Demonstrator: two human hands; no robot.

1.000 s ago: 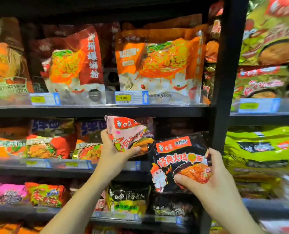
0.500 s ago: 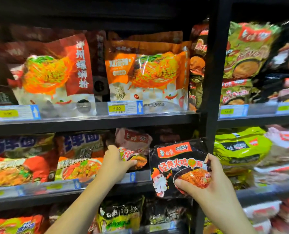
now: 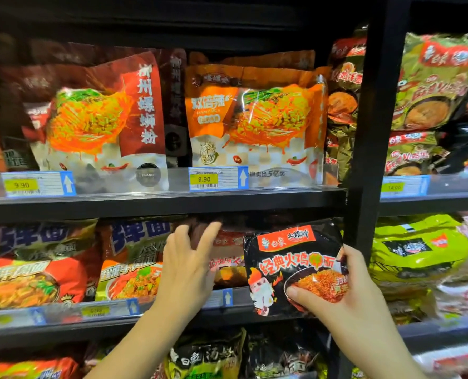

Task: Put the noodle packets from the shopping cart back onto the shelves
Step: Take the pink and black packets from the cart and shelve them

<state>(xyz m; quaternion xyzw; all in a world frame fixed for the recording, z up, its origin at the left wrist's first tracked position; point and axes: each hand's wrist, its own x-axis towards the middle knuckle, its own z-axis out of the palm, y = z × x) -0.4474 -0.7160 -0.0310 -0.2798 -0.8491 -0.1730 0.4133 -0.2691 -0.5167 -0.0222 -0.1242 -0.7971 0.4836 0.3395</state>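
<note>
A black noodle packet with red and orange print is held upright in my right hand, just in front of the middle shelf near the black upright post. A pink noodle packet lies back on the middle shelf in shadow. My left hand is in front of it with fingers spread, palm toward the packet, holding nothing. The shopping cart is out of view.
Red and orange noodle packets fill the middle shelf to the left. Large orange bags stand on the shelf above behind price tags. A black upright post divides the bays; green packets lie to its right. More packets sit on the lower shelf.
My left hand pushed the pink packet back onto the middle shelf and let go, fingers now spread. The right hand kept the black packet, staying near the post.
</note>
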